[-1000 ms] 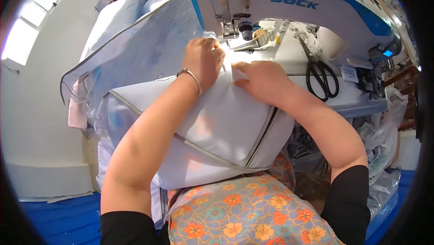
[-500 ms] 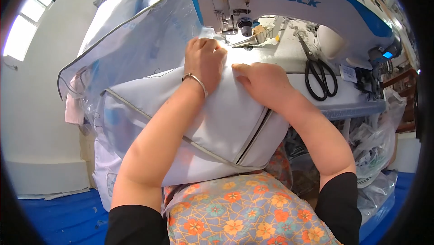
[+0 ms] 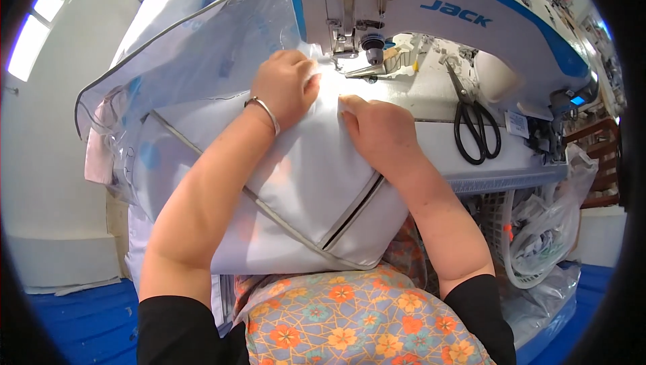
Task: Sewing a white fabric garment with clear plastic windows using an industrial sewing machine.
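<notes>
A large white fabric piece (image 3: 303,183) with grey piping and a dark zip-like slit (image 3: 352,213) spreads across the sewing table and over my lap. My left hand (image 3: 286,88), a bangle at its wrist, is closed on the fabric just left of the sewing machine's needle area. To the right, my right hand (image 3: 382,128) pinches the fabric's edge between thumb and forefinger. The white and blue sewing machine (image 3: 420,28) stands over the bright work spot, its needle and presser foot close beyond my fingers. Glare washes out the fabric edge between both hands.
Black-handled scissors (image 3: 476,129) lie on the table right of my right hand. Clear plastic and more piped fabric (image 3: 222,42) pile up at the left. A white basket (image 3: 501,230) and plastic bags (image 3: 552,224) sit below the table at right.
Both hands have shifted left with the fabric, the left hand farther, so the gap between them is wider. The fabric's slit and piping have moved left too.
</notes>
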Available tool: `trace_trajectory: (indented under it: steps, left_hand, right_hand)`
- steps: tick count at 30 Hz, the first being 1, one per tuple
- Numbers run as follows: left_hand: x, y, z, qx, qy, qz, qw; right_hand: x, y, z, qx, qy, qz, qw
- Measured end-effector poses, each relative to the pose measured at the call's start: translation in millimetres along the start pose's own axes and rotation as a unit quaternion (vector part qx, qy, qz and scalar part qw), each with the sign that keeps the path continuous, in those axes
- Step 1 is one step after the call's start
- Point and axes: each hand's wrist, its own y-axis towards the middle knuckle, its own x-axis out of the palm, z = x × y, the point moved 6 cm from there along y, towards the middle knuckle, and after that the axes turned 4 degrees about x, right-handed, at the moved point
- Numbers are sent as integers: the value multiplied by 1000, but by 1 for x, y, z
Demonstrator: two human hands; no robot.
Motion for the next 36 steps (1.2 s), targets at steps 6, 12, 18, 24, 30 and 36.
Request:
trace_trajectory:
  steps: [6,12,18,24,30,36]
  left_hand:
    - [-11,11,-23,-44,73,-62,994]
    - [-7,1,31,26,26,23,999]
    - [-3,-10,11,89,15,17,996]
    - [0,1,17,186,-7,-20,982]
    - [8,2,-3,178,-44,-54,982]
    - [12,4,-1,141,-52,-155,976]
  right_hand:
    - [2,3,-5,-7,1,-4,1000]
    - [8,6,3,12,-32,0,999]
    - [-2,6,8,-72,4,-80,994]
    - [2,-3,5,-29,-29,-40,998]
    - [8,-6,-3,-6,-3,-4,1000]
    - [7,-4,-2,3,-4,-16,1000]
